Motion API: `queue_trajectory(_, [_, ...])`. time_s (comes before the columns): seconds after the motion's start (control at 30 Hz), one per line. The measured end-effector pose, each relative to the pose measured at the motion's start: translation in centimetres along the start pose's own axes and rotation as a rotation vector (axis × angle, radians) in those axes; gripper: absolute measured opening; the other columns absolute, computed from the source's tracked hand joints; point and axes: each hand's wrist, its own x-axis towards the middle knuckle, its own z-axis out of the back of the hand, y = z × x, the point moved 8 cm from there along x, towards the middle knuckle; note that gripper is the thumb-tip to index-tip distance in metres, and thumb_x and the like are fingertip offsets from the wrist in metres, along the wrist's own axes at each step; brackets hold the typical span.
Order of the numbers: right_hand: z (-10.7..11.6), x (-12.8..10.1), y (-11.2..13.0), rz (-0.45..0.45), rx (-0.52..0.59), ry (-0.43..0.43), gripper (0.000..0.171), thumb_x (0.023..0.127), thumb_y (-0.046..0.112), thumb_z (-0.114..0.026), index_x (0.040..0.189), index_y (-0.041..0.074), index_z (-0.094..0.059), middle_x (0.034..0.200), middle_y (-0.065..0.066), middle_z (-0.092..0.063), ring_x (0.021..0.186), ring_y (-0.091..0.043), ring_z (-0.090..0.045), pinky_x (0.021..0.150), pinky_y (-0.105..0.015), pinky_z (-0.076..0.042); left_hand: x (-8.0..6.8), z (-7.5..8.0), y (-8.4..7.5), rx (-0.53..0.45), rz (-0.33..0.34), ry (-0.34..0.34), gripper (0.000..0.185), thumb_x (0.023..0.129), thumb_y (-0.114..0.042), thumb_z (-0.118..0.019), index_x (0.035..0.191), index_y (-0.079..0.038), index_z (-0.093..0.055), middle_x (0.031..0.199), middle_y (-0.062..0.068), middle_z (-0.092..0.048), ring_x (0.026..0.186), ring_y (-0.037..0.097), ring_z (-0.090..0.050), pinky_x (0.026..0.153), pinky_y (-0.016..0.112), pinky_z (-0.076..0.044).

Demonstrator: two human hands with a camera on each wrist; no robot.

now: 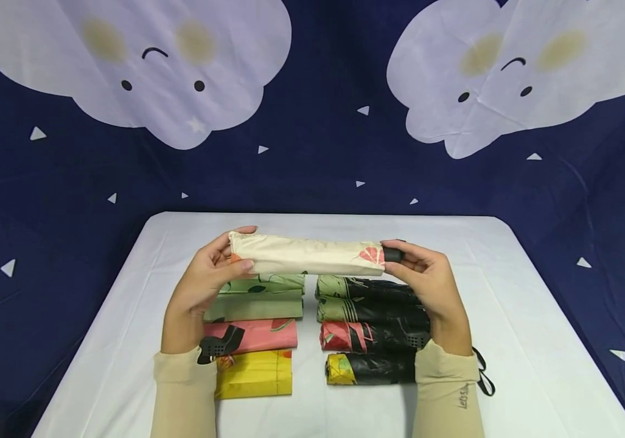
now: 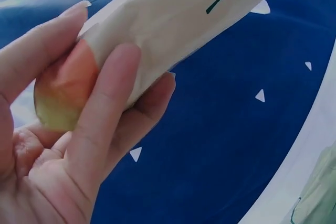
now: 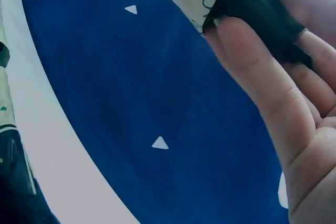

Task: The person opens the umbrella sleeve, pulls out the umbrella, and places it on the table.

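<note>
I hold a cream sleeve (image 1: 307, 255) with an umbrella inside, level above the desk (image 1: 509, 304). My left hand (image 1: 202, 286) fingers pinch its open end. My right hand (image 1: 427, 277) fingers curl around the black handle (image 1: 392, 254).

Two close rows of folded umbrellas (image 1: 369, 328) crowd the table (image 1: 537, 340); its edges lie bare.

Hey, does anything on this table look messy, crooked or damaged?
Nothing stands out. The sleeves and folded umbrellas lie in two tidy columns on the table. The cream umbrella is held level above them by the left hand and right hand.
</note>
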Motion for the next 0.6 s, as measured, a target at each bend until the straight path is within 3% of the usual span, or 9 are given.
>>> queue_trajectory(0.13, [0.7,-0.1,-0.2,0.024,0.055,-0.041,0.038,0.08,-0.014,-0.064,0.117,-0.014,-0.056,0.107,-0.027,-0.062,0.089,-0.028,-0.066,0.074,-0.034,-0.054,0.0,0.2,0.0,-0.013,0.0,-0.009,0.056,0.083,0.01,-0.064,0.134,0.004,-0.042,0.115,0.024,-0.053,0.093,0.027,-0.062,0.072,0.041,-0.055])
queue_trajectory(0.27, [1.2,-0.3,-0.4,-0.003,0.032,-0.055,0.038,0.079,-0.011,-0.068,0.116,-0.012,-0.058,0.105,-0.026,-0.063,0.087,-0.029,-0.066,0.074,-0.036,-0.054,0.0,0.5,0.2,0.024,0.019,-0.031,0.05,0.083,0.008,-0.065,0.129,0.006,-0.047,0.11,0.023,-0.055,0.09,0.027,-0.064,0.072,0.041,-0.054])
queue_trajectory(0.6, [1.0,-0.8,-1.1,-0.124,-0.155,0.071,0.039,0.079,0.002,-0.073,0.118,0.004,-0.065,0.106,-0.018,-0.065,0.086,-0.028,-0.066,0.066,-0.034,-0.055,-0.3,1.0,0.5,0.048,0.034,-0.045,0.046,0.082,0.008,-0.066,0.126,0.008,-0.05,0.11,0.023,-0.057,0.09,0.026,-0.064,0.071,0.037,-0.055])
